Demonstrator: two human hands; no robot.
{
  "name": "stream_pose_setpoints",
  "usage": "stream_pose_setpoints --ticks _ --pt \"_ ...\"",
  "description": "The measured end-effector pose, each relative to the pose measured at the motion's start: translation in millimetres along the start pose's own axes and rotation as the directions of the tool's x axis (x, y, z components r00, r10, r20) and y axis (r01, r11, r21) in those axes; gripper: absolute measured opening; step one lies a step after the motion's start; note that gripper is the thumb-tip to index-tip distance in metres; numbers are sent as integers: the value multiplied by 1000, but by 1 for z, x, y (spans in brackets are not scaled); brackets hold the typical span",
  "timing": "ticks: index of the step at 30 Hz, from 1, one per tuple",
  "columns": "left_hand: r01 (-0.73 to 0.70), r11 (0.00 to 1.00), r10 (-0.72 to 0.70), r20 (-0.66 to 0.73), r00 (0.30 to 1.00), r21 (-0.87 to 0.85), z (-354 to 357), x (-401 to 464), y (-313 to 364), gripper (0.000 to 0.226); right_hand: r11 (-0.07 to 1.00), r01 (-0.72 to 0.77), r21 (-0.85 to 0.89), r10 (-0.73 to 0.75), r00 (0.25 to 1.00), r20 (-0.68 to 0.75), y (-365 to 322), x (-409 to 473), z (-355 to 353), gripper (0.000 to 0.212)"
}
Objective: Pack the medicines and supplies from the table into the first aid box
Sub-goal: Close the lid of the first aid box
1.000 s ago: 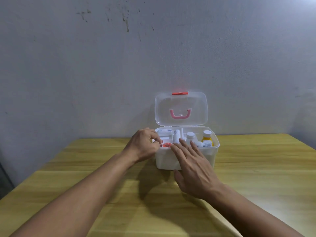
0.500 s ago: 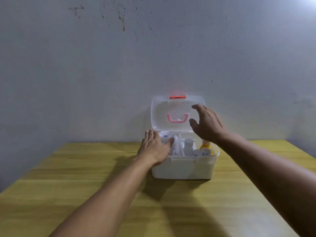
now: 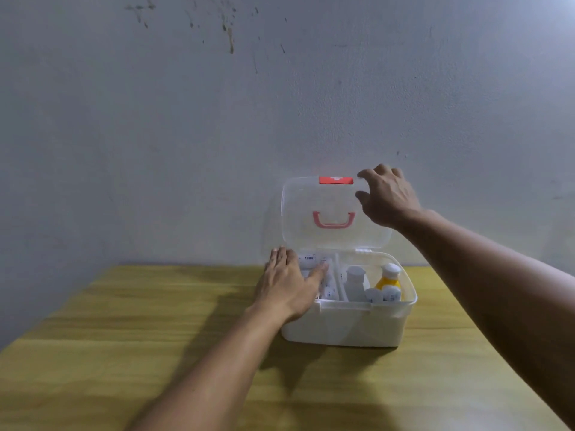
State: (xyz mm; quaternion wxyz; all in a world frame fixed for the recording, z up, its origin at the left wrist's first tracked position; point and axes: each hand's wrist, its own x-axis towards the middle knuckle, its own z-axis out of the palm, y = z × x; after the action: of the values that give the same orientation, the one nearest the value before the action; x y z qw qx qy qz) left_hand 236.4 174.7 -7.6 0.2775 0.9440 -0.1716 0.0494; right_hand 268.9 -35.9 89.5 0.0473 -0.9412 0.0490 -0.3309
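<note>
A white first aid box stands on the wooden table, its clear lid upright with a pink handle and a red latch. Inside stand a white bottle, a yellow bottle with a white cap and white packets. My left hand lies flat over the box's left rim and the packets. My right hand is at the lid's top right corner, fingers curled on its edge.
A grey stained wall rises directly behind the box. The table's far edge meets the wall; bare wood stretches to the left and in front of the box.
My right hand rose from the box's front up to the lid's top right corner. My left hand flattened onto the left side of the box. The view moved closer.
</note>
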Motion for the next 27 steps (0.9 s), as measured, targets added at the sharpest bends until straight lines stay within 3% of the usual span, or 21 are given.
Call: stream_pose_setpoints --ticks 2,3,5,7,8,9,12,15,17,20,23,27 --pt "9 970 -10 -2 1000 -242 -4 0 0 88 999 39 26 -35 989 -143 -1 -9 -10 35" --pt "26 907 -30 -2 1000 -421 -5 1 -2 92 996 74 39 -64 974 -215 -1 -16 -16 29" --pt "83 636 -121 7 993 -767 -9 -2 -5 103 985 162 60 -136 940 -312 1 -31 -27 20" --pt "56 405 -184 -21 983 -912 -15 -10 -6 86 966 255 53 -225 919 -324 3 -51 -36 17" --pt "37 350 -224 -45 974 -936 -18 -14 -7 69 954 295 45 -267 912 -312 4 -62 -40 18" --pt "18 317 -253 -66 965 -948 -21 -15 -8 66 945 326 34 -302 906 -297 4 -75 -43 19" --pt "-11 378 -266 -120 957 -926 -30 -21 -11 70 921 387 -41 -385 892 -234 5 -111 -50 21" --pt "-124 559 -172 -261 950 -820 -39 -30 -9 52 894 424 -144 -445 874 -195 7 -142 -49 18" --pt "-192 687 -54 -313 948 -701 -42 -36 -4 50 882 435 -180 -464 866 -184 8 -156 -45 16" --pt "-266 876 123 -347 930 -402 -37 -44 -5 70 890 420 -179 -451 872 -192 8 -163 -41 15" --pt "-367 919 294 -371 881 -143 -35 -45 -3 69 900 402 -169 -432 877 -211 5 -163 -40 17" --pt "-392 912 321 -382 867 -124 -42 -38 -2 54 901 401 -168 -431 876 -218 -1 -162 -40 25"
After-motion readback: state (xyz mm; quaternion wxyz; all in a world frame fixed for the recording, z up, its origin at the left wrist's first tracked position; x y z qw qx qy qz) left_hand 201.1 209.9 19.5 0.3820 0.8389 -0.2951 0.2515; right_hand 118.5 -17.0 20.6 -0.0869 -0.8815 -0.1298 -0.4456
